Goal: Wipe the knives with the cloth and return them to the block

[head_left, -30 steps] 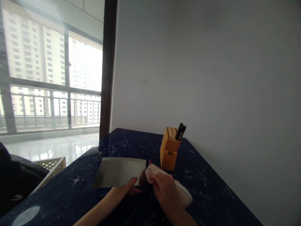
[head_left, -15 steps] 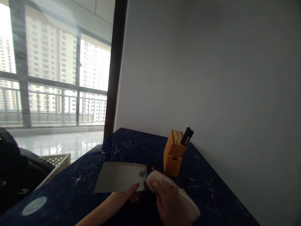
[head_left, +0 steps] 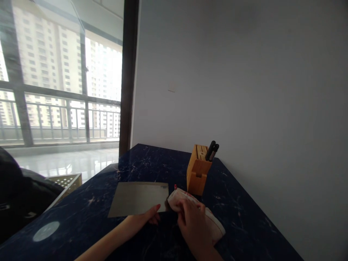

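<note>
The person's right hand [head_left: 193, 225] is closed over a cream cloth pouch [head_left: 196, 215], with the fingers wrapped across its top and the pouch's far end poking out past the hand toward the right. Its seam carries small red marks, and what it contains cannot be seen. The left hand [head_left: 143, 218] sits just beside it, low on the counter, with its fingers slightly curled at the near edge of a flat grey-beige rectangular sheet [head_left: 138, 198]. Whether those fingers pinch the sheet or only touch it cannot be told from this view. The sheet lies flat, and the pouch almost touches its right corner.

Both hands rest over a dark blue marble countertop [head_left: 81, 232] with white veining and a round pale reflection [head_left: 46, 231]. A small red tip [head_left: 175, 186] shows just behind the pouch. Beyond it stands a bamboo knife block [head_left: 197, 169], holding two black knife handles [head_left: 212, 150].

Past the counter rises a plain pale wall [head_left: 244, 79] with a small switch plate [head_left: 171, 87]. To the left are a dark rounded object [head_left: 12, 185] and a perforated tan crate [head_left: 66, 183]. Further off, a glossy floor [head_left: 67, 163] leads to a balcony railing [head_left: 67, 117], with high-rise buildings [head_left: 46, 54] behind it.
</note>
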Demonstrator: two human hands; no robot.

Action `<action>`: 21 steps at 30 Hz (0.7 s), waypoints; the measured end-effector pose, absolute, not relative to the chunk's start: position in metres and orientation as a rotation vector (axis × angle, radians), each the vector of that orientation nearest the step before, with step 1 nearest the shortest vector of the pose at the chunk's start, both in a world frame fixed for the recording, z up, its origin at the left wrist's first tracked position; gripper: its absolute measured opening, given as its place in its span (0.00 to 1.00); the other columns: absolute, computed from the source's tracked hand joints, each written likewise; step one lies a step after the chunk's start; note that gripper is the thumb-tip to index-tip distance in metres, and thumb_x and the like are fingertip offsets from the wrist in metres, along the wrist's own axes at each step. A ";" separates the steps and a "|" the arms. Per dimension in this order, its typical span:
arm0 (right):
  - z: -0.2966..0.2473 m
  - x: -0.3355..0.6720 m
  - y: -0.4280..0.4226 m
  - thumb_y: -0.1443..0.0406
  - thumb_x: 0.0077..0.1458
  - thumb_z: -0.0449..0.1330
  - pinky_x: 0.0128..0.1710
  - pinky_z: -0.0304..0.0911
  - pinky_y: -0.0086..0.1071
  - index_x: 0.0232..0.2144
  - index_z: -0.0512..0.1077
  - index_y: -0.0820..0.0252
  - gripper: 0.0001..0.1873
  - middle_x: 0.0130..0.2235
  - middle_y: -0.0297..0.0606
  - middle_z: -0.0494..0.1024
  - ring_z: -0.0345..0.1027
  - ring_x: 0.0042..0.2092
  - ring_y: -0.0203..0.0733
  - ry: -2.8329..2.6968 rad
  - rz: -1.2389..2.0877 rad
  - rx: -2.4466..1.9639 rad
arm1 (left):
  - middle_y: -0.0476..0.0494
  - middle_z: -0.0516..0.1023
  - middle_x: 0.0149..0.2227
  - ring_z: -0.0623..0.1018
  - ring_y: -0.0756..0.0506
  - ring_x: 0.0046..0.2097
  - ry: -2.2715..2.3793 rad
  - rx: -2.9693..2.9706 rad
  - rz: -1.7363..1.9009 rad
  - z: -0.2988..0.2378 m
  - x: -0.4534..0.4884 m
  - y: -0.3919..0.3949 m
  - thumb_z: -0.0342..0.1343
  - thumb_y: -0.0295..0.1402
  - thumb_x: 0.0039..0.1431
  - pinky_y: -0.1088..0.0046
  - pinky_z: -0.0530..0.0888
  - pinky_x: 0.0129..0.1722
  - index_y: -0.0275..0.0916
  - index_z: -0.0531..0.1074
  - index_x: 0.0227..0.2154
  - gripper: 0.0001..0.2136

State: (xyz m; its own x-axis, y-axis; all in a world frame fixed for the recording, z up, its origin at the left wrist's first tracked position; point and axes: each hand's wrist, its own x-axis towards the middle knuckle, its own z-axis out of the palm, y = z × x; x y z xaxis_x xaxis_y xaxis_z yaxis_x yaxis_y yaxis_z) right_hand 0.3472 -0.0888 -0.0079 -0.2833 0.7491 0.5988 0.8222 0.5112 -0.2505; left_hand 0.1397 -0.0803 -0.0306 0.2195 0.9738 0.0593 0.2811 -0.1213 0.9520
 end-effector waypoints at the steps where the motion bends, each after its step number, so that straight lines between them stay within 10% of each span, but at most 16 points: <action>1: -0.008 0.347 -0.089 0.73 0.47 0.50 0.44 0.49 0.42 0.38 0.65 0.55 0.15 0.40 0.35 0.74 0.65 0.43 0.44 -2.062 -0.148 -1.274 | 0.47 0.78 0.22 0.75 0.47 0.28 1.204 1.587 0.962 -0.028 0.140 -0.082 0.43 0.53 0.54 0.74 0.69 0.33 0.36 0.75 0.24 0.25; 21: 0.002 0.345 -0.100 0.73 0.49 0.48 0.46 0.48 0.38 0.41 0.64 0.55 0.16 0.44 0.36 0.71 0.62 0.47 0.42 -2.147 -0.176 -1.267 | 0.47 0.76 0.22 0.74 0.46 0.28 1.181 1.551 0.932 -0.021 0.141 -0.087 0.45 0.53 0.52 0.72 0.69 0.34 0.36 0.75 0.23 0.25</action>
State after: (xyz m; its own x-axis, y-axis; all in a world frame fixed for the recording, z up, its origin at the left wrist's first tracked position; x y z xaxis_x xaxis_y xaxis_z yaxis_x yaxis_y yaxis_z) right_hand 0.3446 -0.0997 0.0019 -0.3378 0.7422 0.5788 0.8266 0.5281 -0.1947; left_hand 0.1415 -0.0866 -0.0206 0.2455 0.9690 0.0271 0.2522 -0.0908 0.9634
